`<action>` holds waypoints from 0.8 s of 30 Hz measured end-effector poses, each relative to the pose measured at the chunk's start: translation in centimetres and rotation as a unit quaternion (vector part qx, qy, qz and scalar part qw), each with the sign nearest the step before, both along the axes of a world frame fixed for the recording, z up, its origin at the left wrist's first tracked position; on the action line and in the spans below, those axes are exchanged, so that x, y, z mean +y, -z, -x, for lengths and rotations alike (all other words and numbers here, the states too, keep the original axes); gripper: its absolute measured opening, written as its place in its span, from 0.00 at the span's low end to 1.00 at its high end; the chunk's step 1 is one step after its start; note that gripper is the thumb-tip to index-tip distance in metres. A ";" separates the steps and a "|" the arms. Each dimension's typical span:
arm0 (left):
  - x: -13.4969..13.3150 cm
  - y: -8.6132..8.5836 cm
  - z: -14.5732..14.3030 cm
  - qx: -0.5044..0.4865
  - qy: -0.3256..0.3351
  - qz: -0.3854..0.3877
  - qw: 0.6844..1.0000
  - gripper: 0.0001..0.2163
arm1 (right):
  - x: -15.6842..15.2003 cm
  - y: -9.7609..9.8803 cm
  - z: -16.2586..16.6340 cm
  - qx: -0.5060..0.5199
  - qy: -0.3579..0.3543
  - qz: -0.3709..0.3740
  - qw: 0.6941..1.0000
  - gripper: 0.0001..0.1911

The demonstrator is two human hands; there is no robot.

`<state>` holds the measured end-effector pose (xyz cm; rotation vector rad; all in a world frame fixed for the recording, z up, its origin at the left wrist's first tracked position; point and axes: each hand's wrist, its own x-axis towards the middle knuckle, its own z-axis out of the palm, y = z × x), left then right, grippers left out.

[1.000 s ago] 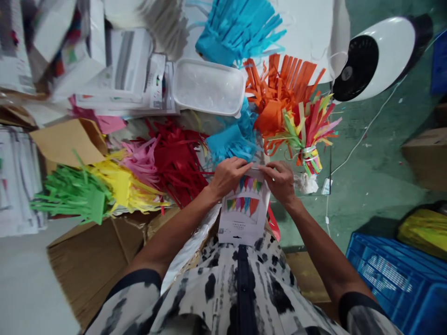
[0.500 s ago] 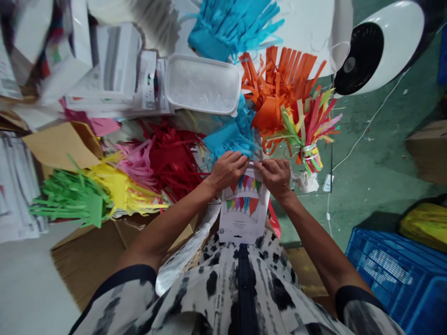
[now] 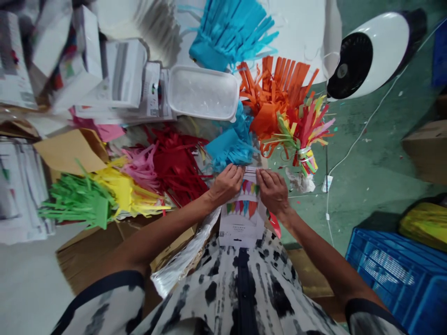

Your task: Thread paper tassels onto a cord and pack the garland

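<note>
change: fingertips part slightly, baring the top flap [image 3: 250, 174] of the printed pack [image 3: 239, 228] | left hand [image 3: 227, 184], right hand [image 3: 274, 190]: curled closed, pinching its upper corners | pack: against patterned shirt [image 3: 223, 284] | meaning: flap likely still being worked

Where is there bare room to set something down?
Bare white surface shows between the upper blue fringed paper bundle and the glossy white-and-black oval appliance. Left of the left hand is crowded: red fringed paper, pink strips, yellow fringe, green fringe.
</note>
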<state>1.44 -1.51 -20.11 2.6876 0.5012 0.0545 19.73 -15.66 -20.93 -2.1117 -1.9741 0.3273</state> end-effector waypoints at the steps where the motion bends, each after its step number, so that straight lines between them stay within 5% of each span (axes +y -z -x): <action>1: -0.5 -0.1 -0.1 0.009 -0.010 -0.002 1.000 0.22 | -0.2 -0.1 0.2 0.002 0.006 0.001 1.000 0.30; 10: -1.4 -1.1 -1.6 0.026 -0.066 -0.008 0.997 0.21 | 0.2 -0.7 -0.2 0.048 0.042 -0.012 0.998 0.22; 15: -2.7 -2.3 0.7 -0.078 -0.133 0.045 0.987 0.22 | 2.3 -0.9 -0.7 0.020 0.077 -0.034 0.996 0.16; 20: -8.6 -2.3 5.2 -0.129 -0.361 0.123 0.915 0.25 | 3.7 -1.3 -2.1 0.132 0.083 -0.032 0.987 0.11; 24: -11.0 -2.2 6.7 -0.131 -0.425 0.305 0.842 0.26 | 4.0 -3.2 -3.8 0.316 0.093 -0.048 0.943 0.11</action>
